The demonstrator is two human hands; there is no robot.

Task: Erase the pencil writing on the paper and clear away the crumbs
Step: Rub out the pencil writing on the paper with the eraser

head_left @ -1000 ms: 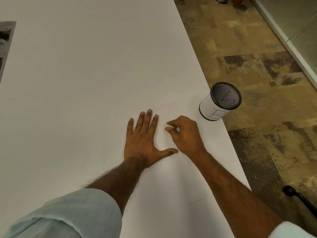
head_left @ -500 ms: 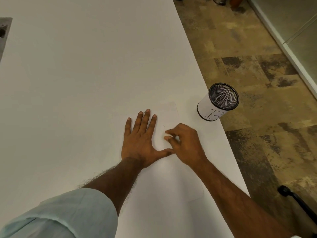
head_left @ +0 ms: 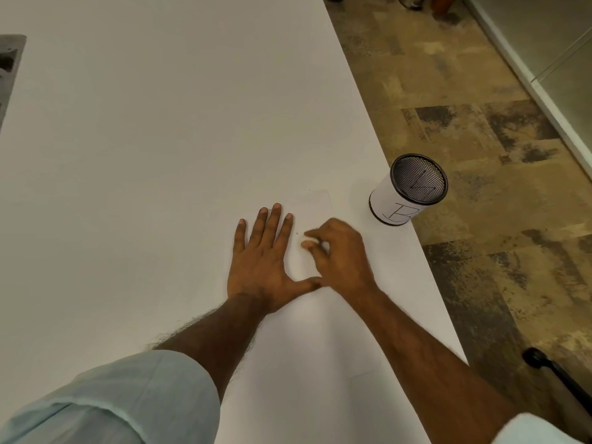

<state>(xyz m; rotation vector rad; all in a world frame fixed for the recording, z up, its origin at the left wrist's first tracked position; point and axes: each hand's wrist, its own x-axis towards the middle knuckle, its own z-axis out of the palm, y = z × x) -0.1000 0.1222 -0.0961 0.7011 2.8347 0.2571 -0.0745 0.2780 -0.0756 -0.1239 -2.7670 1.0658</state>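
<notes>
Head view, the only one: a person is leaning over a white table (head_left: 160, 123), both forearms reaching forward.
Paper (head_left: 317, 206): it is lying flat near the table's right edge, under and between the two hands, its near end running back toward the person.
Left hand (head_left: 261, 261): it is pressing flat on the sheet, fingers straight and spread and thumb stretched out to the right, pinning the paper down.
Right hand (head_left: 342, 254): its fingers are curling tight and pinching something small and pale, probably the eraser (head_left: 307, 244). It is motion-blurred, just right of the left fingers.
Pencil writing: too faint to make out, so I cannot tell how much is remaining.
Crumbs: one dark speck (head_left: 297, 233) is sitting beside the pinching fingertips. Anything finer is too small to tell.
Mesh pen cup (head_left: 407, 190): it is standing at the very edge of the table, near the sheet's far right corner.
Risks: hard rubbing toward the free far end could be buckling or creasing the sheet, since only one palm is holding it. A wide sweep to the right when clearing crumbs could be knocking the cup off onto the floor.
Paper's axis: the long side is running away from the person, roughly parallel to the table's right edge. The far short edge is pointing up the table and leaning slightly left.
</notes>
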